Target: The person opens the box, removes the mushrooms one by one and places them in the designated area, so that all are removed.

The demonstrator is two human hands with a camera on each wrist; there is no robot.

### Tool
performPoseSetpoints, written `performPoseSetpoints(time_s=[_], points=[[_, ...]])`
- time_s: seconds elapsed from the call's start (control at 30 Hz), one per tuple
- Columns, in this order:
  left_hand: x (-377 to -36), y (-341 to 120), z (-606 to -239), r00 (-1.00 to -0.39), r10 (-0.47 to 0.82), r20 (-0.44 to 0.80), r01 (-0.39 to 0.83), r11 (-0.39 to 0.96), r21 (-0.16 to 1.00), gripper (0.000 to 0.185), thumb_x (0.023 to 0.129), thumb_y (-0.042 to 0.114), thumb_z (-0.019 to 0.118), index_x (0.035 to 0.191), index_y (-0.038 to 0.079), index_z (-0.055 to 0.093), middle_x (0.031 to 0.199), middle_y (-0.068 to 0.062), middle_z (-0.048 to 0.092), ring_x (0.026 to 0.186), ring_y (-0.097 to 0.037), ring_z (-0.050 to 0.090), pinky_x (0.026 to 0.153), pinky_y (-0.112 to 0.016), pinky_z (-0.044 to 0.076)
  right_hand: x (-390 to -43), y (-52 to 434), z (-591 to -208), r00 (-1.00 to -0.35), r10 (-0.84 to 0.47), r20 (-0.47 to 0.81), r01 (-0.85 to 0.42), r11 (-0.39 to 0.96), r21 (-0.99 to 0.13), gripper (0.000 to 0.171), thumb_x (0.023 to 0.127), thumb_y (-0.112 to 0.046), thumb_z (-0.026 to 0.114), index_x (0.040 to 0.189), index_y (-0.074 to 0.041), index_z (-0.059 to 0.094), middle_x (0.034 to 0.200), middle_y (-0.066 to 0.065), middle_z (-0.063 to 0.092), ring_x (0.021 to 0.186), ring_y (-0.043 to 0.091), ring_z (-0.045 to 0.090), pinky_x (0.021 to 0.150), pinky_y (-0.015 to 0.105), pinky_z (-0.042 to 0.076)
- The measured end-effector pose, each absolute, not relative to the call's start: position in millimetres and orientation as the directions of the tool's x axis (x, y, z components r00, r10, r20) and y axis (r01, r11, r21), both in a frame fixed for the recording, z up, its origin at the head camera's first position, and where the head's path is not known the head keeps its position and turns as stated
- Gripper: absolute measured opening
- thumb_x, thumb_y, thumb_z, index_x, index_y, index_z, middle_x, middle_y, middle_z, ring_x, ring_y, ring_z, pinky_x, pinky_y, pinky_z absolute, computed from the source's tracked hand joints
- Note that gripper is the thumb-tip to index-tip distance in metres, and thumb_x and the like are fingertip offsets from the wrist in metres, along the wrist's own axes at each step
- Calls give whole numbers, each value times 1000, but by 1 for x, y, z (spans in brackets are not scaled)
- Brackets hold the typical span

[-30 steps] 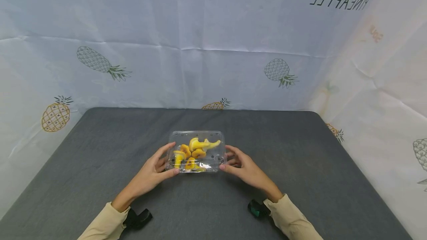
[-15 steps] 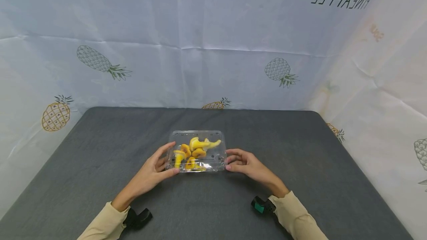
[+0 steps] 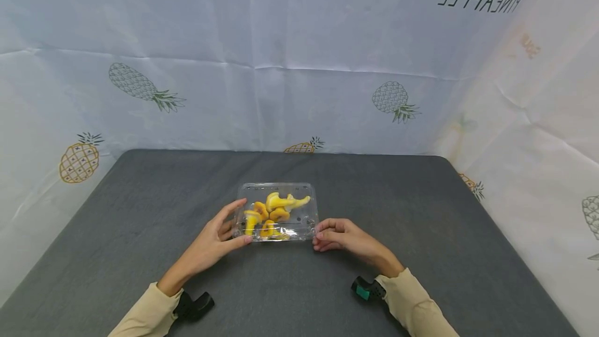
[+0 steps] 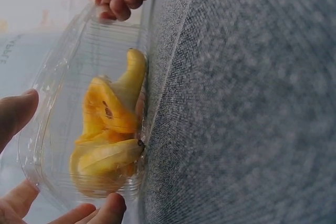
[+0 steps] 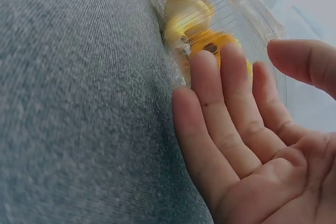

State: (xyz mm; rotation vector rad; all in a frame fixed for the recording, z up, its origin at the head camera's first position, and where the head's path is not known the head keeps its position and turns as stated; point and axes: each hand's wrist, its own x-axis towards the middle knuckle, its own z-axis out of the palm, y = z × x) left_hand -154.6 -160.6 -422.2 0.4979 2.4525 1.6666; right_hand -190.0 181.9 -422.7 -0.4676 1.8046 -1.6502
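A clear plastic clamshell box (image 3: 304, 223) lies on the table, its lid down. Inside are several yellow-orange mushrooms (image 3: 279, 214) with trumpet-shaped caps, loosely scattered. My left hand (image 3: 217, 235) holds the box's left end, thumb at the near corner and fingers along the side; the left wrist view shows its thumb (image 4: 18, 114) beside the clear wall. At the near right corner is my right hand (image 3: 343, 238). In the right wrist view its fingers (image 5: 247, 98) are only slightly bent, overlapping the box's end, with the thumb (image 5: 304, 61) held apart.
A dark grey cloth covers the table (image 3: 398, 196). Behind it hangs a pale curtain (image 3: 210, 30) printed with pineapples, and more printed cloth hangs at both sides. Black wrist devices (image 3: 367, 289) sit at each beige sleeve (image 3: 416, 300).
My right hand has let go of the box's right side, drawn back a little, then come down to the near right corner. The left hand and the box stay put.
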Motion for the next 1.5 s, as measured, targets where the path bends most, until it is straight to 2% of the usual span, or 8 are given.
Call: performPoseSetpoints(time_s=[0.13,0.33,0.73,0.97,1.23,1.5], points=[[-155,-160,-423,-937,342,75,196,335,922,79,94,25,71,157,14,25,164,-16,18,145,-50,30,110,-63,39,-189,182,-424,-710,-671,-215,169,134,-977,41,101,-18,57,124,16,50,102,1,69,97,12,69,92,31,59],[-156,-161,-424,-938,338,71,189,330,925,80,93,26,72,157,15,25,165,-15,18,145,-49,30,110,-64,39,-189,181,-424,-692,-692,-204,171,117,-978,42,102,-20,56,125,15,50,101,-1,69,98,11,69,94,31,59],[-153,-159,-423,-943,325,65,183,347,920,76,95,24,69,156,16,25,163,-21,19,142,-54,30,108,-66,40,-188,180,-426,-707,-679,-198,171,108,-979,40,102,-22,57,119,15,54,94,-2,70,92,9,70,91,30,60],[-152,-156,-423,-948,312,60,172,346,922,76,94,25,70,156,17,26,163,-20,19,142,-54,31,107,-65,42,-187,178,-428,-719,-672,-178,146,104,-984,31,104,-21,52,111,10,56,95,-1,68,94,9,69,91,29,59],[-152,-156,-424,-944,320,75,186,331,925,76,94,25,70,156,16,26,162,-19,20,141,-53,33,106,-64,44,-187,175,-429,-725,-666,-173,138,106,-985,17,105,-18,49,103,-3,55,100,2,65,99,10,69,89,28,60],[-153,-156,-425,-946,318,68,176,324,930,78,93,25,71,156,15,26,161,-19,22,141,-50,37,105,-60,47,-185,173,-427,-730,-655,-195,148,127,-981,15,106,-17,46,104,-4,53,104,4,62,99,11,66,90,28,59]])
